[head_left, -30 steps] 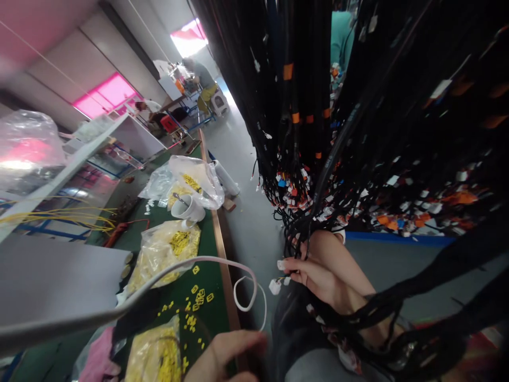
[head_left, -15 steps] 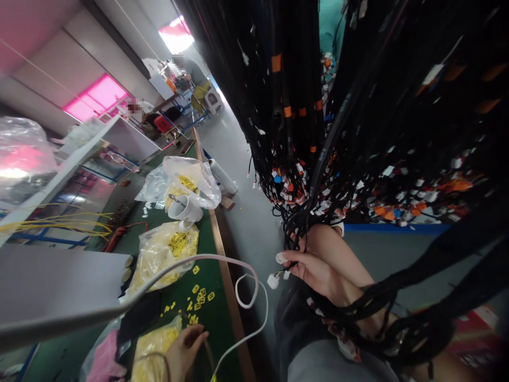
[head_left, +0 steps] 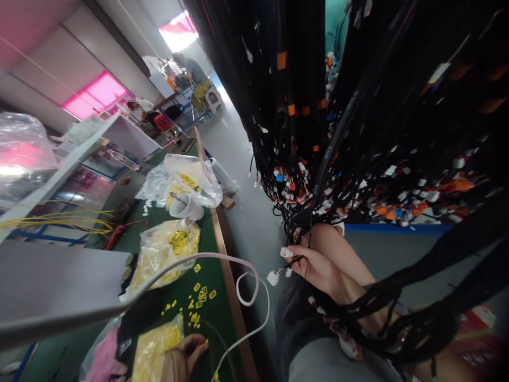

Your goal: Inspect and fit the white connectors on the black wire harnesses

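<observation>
My right hand (head_left: 316,268) is closed around black wires of a cable harness (head_left: 296,233). A white connector (head_left: 286,252) sits at its thumb tip, and another white connector (head_left: 273,277) dangles on short wires below. At the bottom left, my left hand (head_left: 185,354) is over the green table, thumb and fingertips pinched together. A tiny yellow piece (head_left: 207,341) shows at those fingertips. Beside this hand lies a clear bag of yellow pieces (head_left: 153,350), with loose yellow plastic pieces (head_left: 202,294) scattered just above it.
Thick black harnesses (head_left: 302,79) with many connectors hang in front and to the right. A white cable (head_left: 222,257) crosses the table (head_left: 217,318) edge and loops. A white cup (head_left: 186,208) stands between plastic bags (head_left: 191,178). People (head_left: 194,74) sit farther back.
My left hand has drawn slightly down from the loose yellow pieces, and a yellow bit now shows at its fingertips. The connector at my right thumb has turned slightly.
</observation>
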